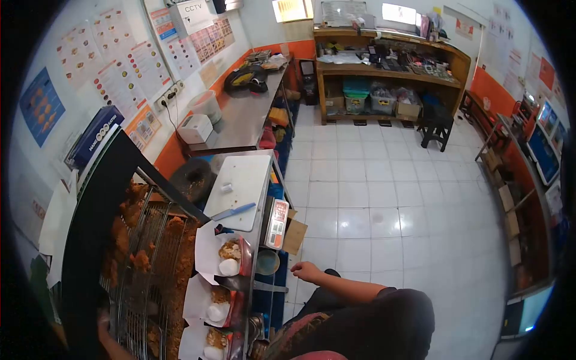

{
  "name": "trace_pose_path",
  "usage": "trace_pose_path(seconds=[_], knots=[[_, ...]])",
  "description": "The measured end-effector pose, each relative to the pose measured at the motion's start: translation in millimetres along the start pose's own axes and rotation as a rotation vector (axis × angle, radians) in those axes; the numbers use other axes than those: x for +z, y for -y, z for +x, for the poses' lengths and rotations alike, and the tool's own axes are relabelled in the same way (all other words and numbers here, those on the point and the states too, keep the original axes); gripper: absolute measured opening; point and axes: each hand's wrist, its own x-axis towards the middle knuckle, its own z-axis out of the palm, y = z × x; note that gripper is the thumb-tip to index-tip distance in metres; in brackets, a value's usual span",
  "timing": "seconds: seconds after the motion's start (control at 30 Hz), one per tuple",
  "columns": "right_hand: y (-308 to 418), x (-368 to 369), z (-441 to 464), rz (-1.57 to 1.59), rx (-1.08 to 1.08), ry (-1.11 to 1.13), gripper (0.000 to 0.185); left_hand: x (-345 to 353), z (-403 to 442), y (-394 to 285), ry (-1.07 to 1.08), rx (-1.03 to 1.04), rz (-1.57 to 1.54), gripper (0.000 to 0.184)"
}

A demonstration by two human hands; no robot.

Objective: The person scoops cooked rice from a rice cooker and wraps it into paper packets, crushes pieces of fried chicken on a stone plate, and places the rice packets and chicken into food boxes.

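My left hand [104, 318] is at the black frame of the glass food case [84, 240], at the lower left. It is blurred and mostly hidden, so its fingers cannot be made out. Inside the case, pieces of fried chicken [141, 260] lie on a wire rack [144, 294]. My right hand [308, 272] hangs empty beside the counter, its fingers loosely bent and a little apart. Along the counter stand three open paper boxes, a far one [207, 249], a middle one [195, 303] and a near one [191, 342]. Each holds fried chicken and a white rounded portion, probably rice.
A blue-handled knife [234, 211] lies on a white cutting board [243, 171] beside a dark stone mortar [191, 180]. A digital scale [276, 223] stands right of the board. Further back are a steel table [243, 114], wooden shelves [390, 69] and a black stool [436, 127].
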Motion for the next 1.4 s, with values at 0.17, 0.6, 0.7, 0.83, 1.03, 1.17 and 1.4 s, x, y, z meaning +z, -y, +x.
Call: trace_pose_path(seconds=[0.17,0.6,0.7,0.83,1.03,1.17,1.4], knots=[[-13.4,0.2,0.2,-0.061,-0.043,0.006,0.032,2.5,-4.2,-1.6,0.001,0.004,-0.023,0.063],[-27.1,-26.8,2.9,-0.098,-0.032,-0.098,0.03,7.0,-15.8,0.5,-0.007,0.001,-0.058,0.061],[-29.9,-23.5,7.7,-0.095,-0.035,-0.09,0.03,5.2,-19.2,3.6,-0.012,-0.001,-0.061,0.06],[-24.1,-24.2,2.9,-0.073,-0.046,-0.074,0.03,5.6,-20.8,6.1,-0.017,-0.002,-0.068,0.059],[-24.3,-17.7,3.2,-0.1,-0.002,-0.056,0.029,3.0,-26.3,12.6,-0.028,-0.004,-0.068,0.058],[-22.4,-16.8,5.2,-0.081,-0.025,-0.059,0.03,5.2,-28.1,13.8,-0.032,-0.005,-0.07,0.058],[-20.2,-14.9,6.1,-0.042,-0.019,-0.061,0.03,4.0,-33.0,16.8,-0.041,0.005,-0.063,0.057]])
